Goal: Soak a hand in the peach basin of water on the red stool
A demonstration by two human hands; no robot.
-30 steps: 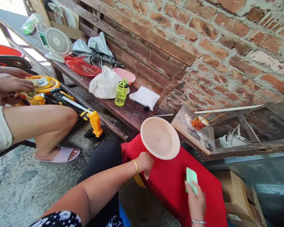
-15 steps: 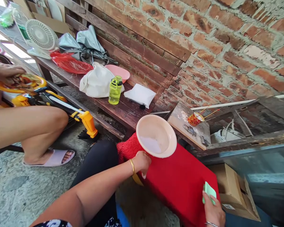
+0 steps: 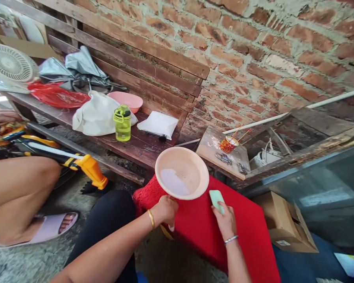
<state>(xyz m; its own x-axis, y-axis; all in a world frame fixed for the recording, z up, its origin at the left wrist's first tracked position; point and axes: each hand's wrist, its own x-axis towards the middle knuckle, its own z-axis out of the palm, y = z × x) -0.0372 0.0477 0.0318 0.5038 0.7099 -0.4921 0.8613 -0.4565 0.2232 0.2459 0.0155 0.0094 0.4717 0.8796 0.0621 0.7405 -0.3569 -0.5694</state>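
On the red cloth (image 3: 238, 243) stands a pale pink basin (image 3: 191, 173) with shallow, cloudy liquid in it. My left hand (image 3: 166, 209) is closed just in front of the basin's near rim; whether it touches the rim is hard to tell. A small white piece (image 3: 171, 227) pokes out below its fingers, too little of it to name. To the right of the basin, my right hand (image 3: 225, 220) grips a flat light-green block (image 3: 216, 200) with rounded corners, just over the cloth. Its underside is hidden.
Behind stands a wooden bench (image 3: 106, 142) with a green bottle (image 3: 123, 124), white packet (image 3: 158, 125), pink bowl (image 3: 129, 101) and fan (image 3: 13, 65). Padlocks (image 3: 223, 158) and a red cup (image 3: 227, 144) sit on a board. A cardboard box (image 3: 283, 224) is right; another person's knee (image 3: 44, 173) is left.
My right hand has moved left and away from me with the light-green block, closer to the basin. My left hand stays by the basin's near rim. The view has turned to the right.
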